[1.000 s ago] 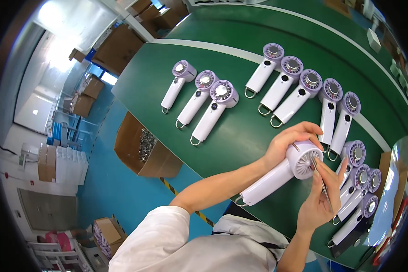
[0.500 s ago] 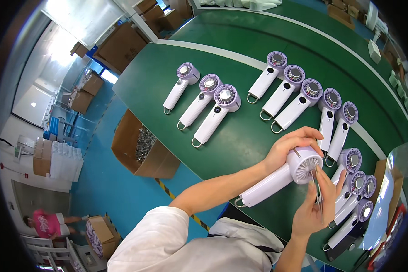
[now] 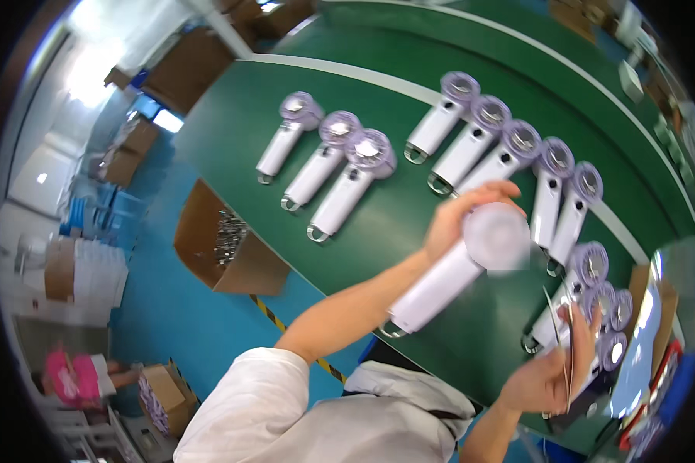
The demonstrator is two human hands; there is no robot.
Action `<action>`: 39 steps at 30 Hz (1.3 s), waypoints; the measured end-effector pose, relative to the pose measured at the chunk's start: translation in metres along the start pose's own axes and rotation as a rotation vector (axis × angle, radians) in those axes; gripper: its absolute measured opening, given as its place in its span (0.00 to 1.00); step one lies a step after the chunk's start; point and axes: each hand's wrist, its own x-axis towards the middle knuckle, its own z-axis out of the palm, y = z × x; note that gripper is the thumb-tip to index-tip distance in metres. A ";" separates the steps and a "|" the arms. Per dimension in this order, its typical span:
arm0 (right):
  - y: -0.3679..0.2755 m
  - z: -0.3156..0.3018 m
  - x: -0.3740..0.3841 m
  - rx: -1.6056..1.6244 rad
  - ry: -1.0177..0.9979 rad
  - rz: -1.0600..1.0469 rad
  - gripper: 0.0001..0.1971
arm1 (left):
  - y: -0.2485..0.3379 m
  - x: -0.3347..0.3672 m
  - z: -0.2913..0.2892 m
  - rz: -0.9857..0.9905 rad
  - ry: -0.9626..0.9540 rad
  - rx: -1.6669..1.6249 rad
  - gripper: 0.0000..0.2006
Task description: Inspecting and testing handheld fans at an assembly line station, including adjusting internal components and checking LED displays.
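**Handheld fan (image 3: 448, 276) in the left hand (image 3: 445, 226), tweezers (image 3: 569, 386) in the right hand (image 3: 544, 380)**

The handheld fan, white to pale lilac, is held above the near edge of the green table (image 3: 394, 231), its round head toward the far right and its handle slanting to the near left, with a metal loop at the end. The head is blurred, so its details cannot be made out. The left hand grips it, wrapped around the far left side of the head. The right hand, to the near right, has its fingers closed on the tweezers; the two slim prongs stand spread and point away from the person, well apart from the handheld fan.

Just beyond the right hand lies a cluster of fans (image 3: 589, 265), partly hidden by its fingers; whether they touch cannot be told. Farther off, a row of five fans (image 3: 521, 139) fans out at the far right, heads away from the person. Three more fans (image 3: 322, 160) lie slanted at the far left.

Left of the table, an open cardboard box (image 3: 259, 266) holds small shiny pieces (image 3: 230, 238), above a blue floor (image 3: 154, 262). At the left rim, a person in a pink top (image 3: 73, 378) is near another carton (image 3: 176, 397).
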 end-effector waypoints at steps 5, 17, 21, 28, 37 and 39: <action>-0.003 0.020 0.013 0.220 -0.079 0.039 0.11 | 0.009 -0.007 0.012 -0.032 -0.145 -0.054 0.19; 0.004 0.029 0.012 0.237 -0.152 0.020 0.16 | -0.008 -0.012 0.019 -0.150 -0.073 0.073 0.19; 0.003 0.028 0.012 0.215 -0.167 -0.008 0.18 | -0.007 -0.013 0.021 -0.147 -0.099 0.063 0.19; 0.000 0.029 0.013 0.225 -0.170 -0.037 0.18 | -0.008 -0.013 0.020 -0.161 -0.101 0.021 0.20; 0.002 0.027 0.014 0.221 -0.171 -0.040 0.18 | -0.007 -0.013 0.022 -0.162 -0.104 0.042 0.20; 0.001 0.027 0.014 0.216 -0.179 -0.036 0.18 | -0.007 -0.013 0.021 -0.161 -0.106 0.056 0.20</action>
